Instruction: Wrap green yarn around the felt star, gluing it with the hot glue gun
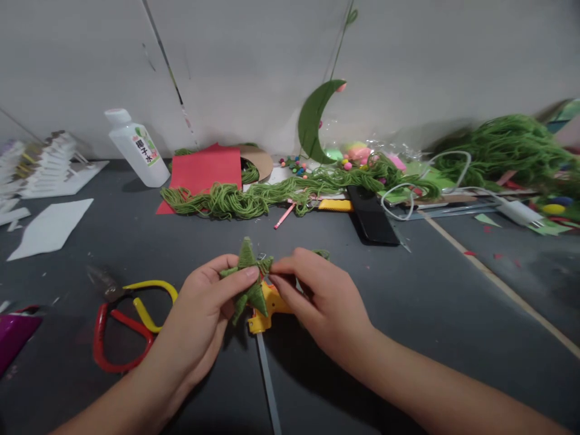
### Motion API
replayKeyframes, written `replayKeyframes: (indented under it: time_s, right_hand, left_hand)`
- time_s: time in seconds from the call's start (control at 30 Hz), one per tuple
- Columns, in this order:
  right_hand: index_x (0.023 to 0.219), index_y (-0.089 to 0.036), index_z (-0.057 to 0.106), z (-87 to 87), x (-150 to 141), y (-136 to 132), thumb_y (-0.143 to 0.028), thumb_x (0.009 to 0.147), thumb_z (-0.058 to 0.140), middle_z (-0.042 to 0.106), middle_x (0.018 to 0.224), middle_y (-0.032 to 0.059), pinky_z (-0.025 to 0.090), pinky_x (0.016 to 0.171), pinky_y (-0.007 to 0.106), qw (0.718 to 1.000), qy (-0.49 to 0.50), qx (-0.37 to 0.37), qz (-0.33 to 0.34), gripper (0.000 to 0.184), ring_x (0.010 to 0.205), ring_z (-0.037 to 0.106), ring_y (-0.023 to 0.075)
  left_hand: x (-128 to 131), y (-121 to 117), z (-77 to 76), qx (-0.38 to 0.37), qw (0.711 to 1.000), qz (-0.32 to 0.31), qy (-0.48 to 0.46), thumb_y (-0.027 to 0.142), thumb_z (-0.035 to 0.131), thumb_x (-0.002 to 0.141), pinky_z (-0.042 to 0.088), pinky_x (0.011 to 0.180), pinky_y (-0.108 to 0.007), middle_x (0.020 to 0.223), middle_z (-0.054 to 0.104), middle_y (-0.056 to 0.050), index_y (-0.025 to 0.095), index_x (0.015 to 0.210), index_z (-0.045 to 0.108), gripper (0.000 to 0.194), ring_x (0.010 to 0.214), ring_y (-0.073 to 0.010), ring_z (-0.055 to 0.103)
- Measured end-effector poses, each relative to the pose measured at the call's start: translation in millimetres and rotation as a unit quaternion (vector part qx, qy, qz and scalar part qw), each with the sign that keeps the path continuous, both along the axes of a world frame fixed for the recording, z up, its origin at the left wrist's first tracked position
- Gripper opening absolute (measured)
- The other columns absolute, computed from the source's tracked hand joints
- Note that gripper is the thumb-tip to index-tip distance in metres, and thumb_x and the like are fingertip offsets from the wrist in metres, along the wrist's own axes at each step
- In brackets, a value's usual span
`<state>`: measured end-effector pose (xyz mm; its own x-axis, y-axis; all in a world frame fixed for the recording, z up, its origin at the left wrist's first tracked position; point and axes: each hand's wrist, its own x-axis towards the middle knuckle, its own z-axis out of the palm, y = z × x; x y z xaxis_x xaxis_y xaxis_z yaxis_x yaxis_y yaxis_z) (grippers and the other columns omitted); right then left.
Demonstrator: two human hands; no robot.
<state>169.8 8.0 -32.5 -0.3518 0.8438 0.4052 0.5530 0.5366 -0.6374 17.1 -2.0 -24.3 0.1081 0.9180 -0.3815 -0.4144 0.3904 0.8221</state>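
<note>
My left hand (211,302) is closed around a star wrapped in green yarn (246,254), its thumb pressed across the middle. At the star's right point, my right hand (317,290) pinches green yarn with thumb and forefinger; the exact grip is partly hidden. A bit of green yarn (321,254) shows behind the right knuckles. Below both hands lies a yellow glue gun (272,305), partly covered by the star and fingers, with a long glue stick (268,380) reaching toward me. Left of my left hand rest pliers (122,311) with one red and one yellow handle.
A white bottle (138,148), red paper (206,169), a green yarn skein (235,199), a green crescent (312,121), a black phone (372,214) and a white charger (519,211) line the wall. White board (52,229) lies left, beside a stick model (58,163).
</note>
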Motion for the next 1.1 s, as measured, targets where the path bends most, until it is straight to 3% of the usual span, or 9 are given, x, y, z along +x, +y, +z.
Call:
replayKeyframes:
  time_s: [0.1,0.17,0.3,0.47,0.7,0.8,0.87,0.93,1.1]
  right_hand:
    - [0.083,-0.015,0.063,-3.7,4,-1,-0.014,0.088,0.044,0.055,0.064,0.0021,0.035,0.052,0.024,0.962,-0.162,0.219,0.007,0.019,0.058,0.047,0.0133]
    - [0.084,-0.014,0.063,-1.2,5,-2,-0.013,0.087,0.044,0.057,0.064,0.0029,0.033,0.052,0.025,0.932,-0.224,0.286,0.008,0.020,0.058,0.047,0.0143]
    - [0.082,-0.014,0.064,10.3,3,-5,-0.010,0.088,0.039,0.064,0.074,0.0053,0.032,0.049,0.027,0.913,-0.243,0.325,0.041,0.027,0.058,0.046,0.0145]
    - [0.081,-0.013,0.065,13.4,4,-2,-0.010,0.089,0.036,0.067,0.084,0.0076,0.037,0.050,0.026,0.918,-0.237,0.308,0.077,0.030,0.063,0.053,0.0156]
    - [0.079,-0.015,0.063,18.2,9,5,-0.016,0.086,0.051,0.065,0.080,0.0043,0.044,0.065,0.023,0.991,-0.084,0.074,0.080,0.014,0.072,0.058,0.0130]
    - [0.071,-0.016,0.064,28.2,11,10,-0.014,0.078,0.059,0.062,0.065,-0.0010,0.040,0.055,0.019,0.990,-0.009,-0.124,0.062,0.009,0.060,0.054,0.0094]
    - [0.067,-0.016,0.063,32.2,15,14,-0.018,0.075,0.061,0.061,0.059,-0.0025,0.037,0.046,0.016,0.948,0.058,-0.307,0.057,0.008,0.050,0.050,0.0067]
    - [0.067,-0.015,0.062,32.3,20,19,-0.024,0.073,0.064,0.062,0.055,-0.0027,0.029,0.036,0.014,0.875,0.117,-0.464,0.077,0.011,0.040,0.044,0.0037]
    - [0.063,-0.014,0.059,18.4,26,27,-0.022,0.069,0.065,0.065,0.054,-0.0009,0.022,0.028,0.012,0.731,0.231,-0.622,0.157,0.012,0.033,0.046,0.0031]
  left_hand:
    - [1,0,-0.3,0.004,1.000,0.007,0.009,0.018,0.067,0.071,0.047,0.061,-0.019,0.067,0.065,0.001,0.015,0.072,0.059,0.008,0.060,-0.0092,0.058]
    - [1,0,-1.2,0.015,0.999,0.013,0.030,0.018,0.067,0.070,0.045,0.058,-0.018,0.064,0.064,0.002,0.015,0.071,0.059,0.009,0.057,-0.0084,0.056]
    - [-2,0,-4.0,0.040,0.994,0.017,0.097,0.022,0.068,0.069,0.041,0.052,-0.017,0.060,0.061,0.005,0.017,0.067,0.056,0.013,0.051,-0.0078,0.052]
    - [-7,1,-4.0,0.076,0.964,-0.035,0.253,0.028,0.064,0.071,0.035,0.048,-0.018,0.057,0.053,0.006,0.019,0.068,0.057,0.013,0.052,-0.0086,0.046]
    - [-5,0,-0.5,0.097,0.945,-0.074,0.303,0.027,0.063,0.071,0.038,0.055,-0.023,0.065,0.054,0.003,0.019,0.069,0.056,0.011,0.058,-0.0114,0.048]
    - [-6,1,-1.3,0.118,0.943,-0.103,0.294,0.024,0.063,0.072,0.038,0.058,-0.024,0.065,0.053,0.003,0.019,0.067,0.057,0.009,0.062,-0.0127,0.048]
    - [-7,2,-1.5,0.128,0.941,-0.136,0.282,0.023,0.063,0.072,0.038,0.060,-0.024,0.066,0.054,0.002,0.019,0.068,0.058,0.008,0.064,-0.0134,0.049]
    - [-9,2,-1.0,0.138,0.936,-0.179,0.268,0.022,0.063,0.073,0.039,0.063,-0.025,0.069,0.057,0.001,0.018,0.068,0.060,0.007,0.068,-0.0143,0.051]
    - [-10,0,-1.6,0.153,0.944,-0.212,0.203,0.022,0.065,0.073,0.041,0.065,-0.023,0.070,0.060,0.001,0.019,0.066,0.062,0.008,0.069,-0.0125,0.052]
